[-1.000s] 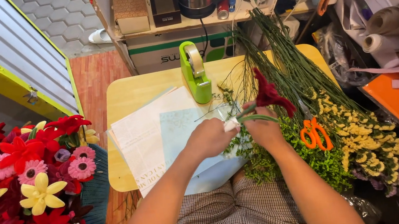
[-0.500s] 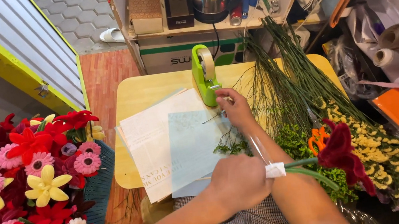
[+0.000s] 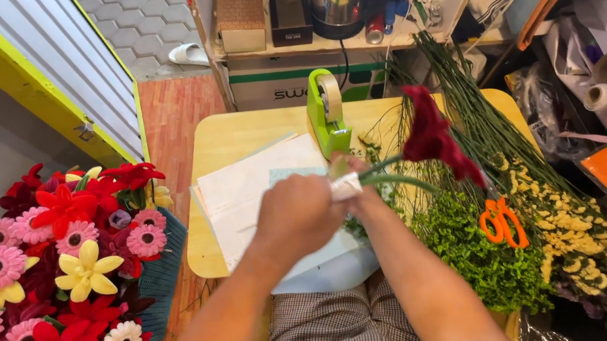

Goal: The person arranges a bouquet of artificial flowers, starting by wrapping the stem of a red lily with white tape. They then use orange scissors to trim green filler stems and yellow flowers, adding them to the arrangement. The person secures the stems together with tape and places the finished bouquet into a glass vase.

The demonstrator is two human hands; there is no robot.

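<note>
While both hands meet over the table (image 3: 236, 136): red flower stem being taped.

Lg → sm. Table, yellow-wood, w/ paper sheets (image 3: 244, 194) under hands. Flower bucket (image 3: 58, 265) on floor, person's left side. Green foliage (image 3: 478, 249) + loose stems (image 3: 483, 108) to right; orange scissors (image 3: 501, 219) lying on foliage. Green tape dispenser (image 3: 327, 113) just beyond hands. Left hand (image 3: 297, 214) closed around stem end at white tape (image 3: 345, 186). Right hand (image 3: 360, 186) mostly hidden behind left; grip can't tell. Stem (image 3: 398, 177) long axis runs rightward from hands, red bloom (image 3: 431, 134) up-right, away from body. Left hand nearer tape wrap.
</note>
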